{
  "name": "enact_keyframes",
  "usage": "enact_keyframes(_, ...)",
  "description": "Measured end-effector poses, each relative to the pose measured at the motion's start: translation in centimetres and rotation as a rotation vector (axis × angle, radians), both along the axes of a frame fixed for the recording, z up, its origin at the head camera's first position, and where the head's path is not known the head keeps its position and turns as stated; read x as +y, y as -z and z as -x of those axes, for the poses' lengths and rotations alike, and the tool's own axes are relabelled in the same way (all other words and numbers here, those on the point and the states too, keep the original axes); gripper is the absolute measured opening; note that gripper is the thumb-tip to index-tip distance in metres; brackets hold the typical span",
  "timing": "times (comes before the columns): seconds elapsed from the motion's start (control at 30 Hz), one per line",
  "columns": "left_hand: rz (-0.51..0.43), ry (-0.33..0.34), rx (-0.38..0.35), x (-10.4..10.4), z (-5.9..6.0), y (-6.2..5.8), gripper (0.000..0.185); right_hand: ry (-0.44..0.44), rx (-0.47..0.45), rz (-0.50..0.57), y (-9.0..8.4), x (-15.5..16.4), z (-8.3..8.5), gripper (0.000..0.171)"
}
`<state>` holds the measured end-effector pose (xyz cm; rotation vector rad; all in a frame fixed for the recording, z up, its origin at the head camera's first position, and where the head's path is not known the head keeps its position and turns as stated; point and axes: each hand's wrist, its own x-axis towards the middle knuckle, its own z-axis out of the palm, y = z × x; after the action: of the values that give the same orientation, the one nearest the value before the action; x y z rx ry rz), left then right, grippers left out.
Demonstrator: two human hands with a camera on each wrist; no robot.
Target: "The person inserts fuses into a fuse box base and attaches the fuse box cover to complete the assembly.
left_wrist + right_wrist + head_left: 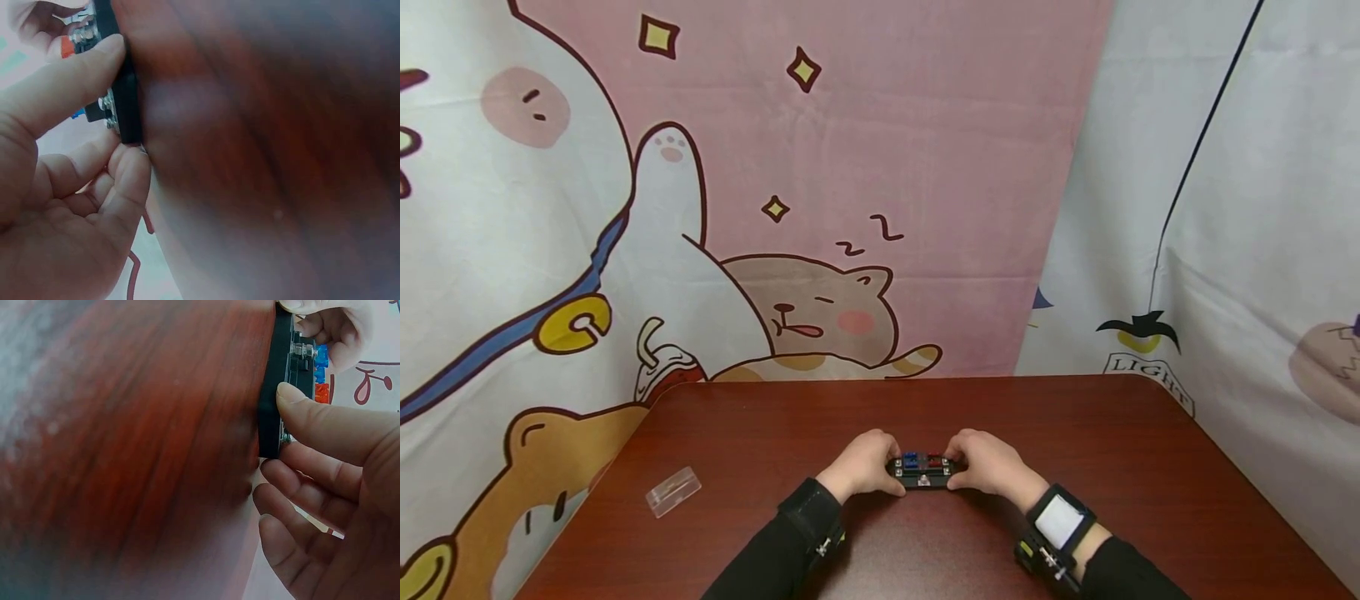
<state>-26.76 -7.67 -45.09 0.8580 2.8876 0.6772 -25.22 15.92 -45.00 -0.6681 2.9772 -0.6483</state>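
Observation:
A black fuse block [923, 472] with metal screw terminals sits at the middle of the table, its long side running left to right. Blue blade fuses [321, 357] and red ones [321, 394] stand in it. My left hand [867, 465] grips its left end, thumb on the near side and fingers round the end. At the opposite end my right hand [994, 468] holds it the same way, as the right wrist view shows. The base of the block appears to rest on the tabletop; part of each end is hidden by fingers.
A clear plastic cover [673, 492] lies on the left part of the brown wooden table [1075, 425]. Behind the table's far edge hangs a cloth [955, 167] printed with cartoon animals.

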Motion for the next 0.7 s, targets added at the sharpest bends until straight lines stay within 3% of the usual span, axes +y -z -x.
enact_keyframes(0.33,-0.102,-0.038,-0.035,-2.5,-1.2,0.0,0.055,0.006,0.006,-0.016,0.0,0.1,-0.1,0.031)
enact_keyframes(0.7,-0.105,-0.097,-0.035,-6.5,-2.2,-0.7,0.052,0.001,0.009,-0.025,0.0,0.0,-0.1,0.030)
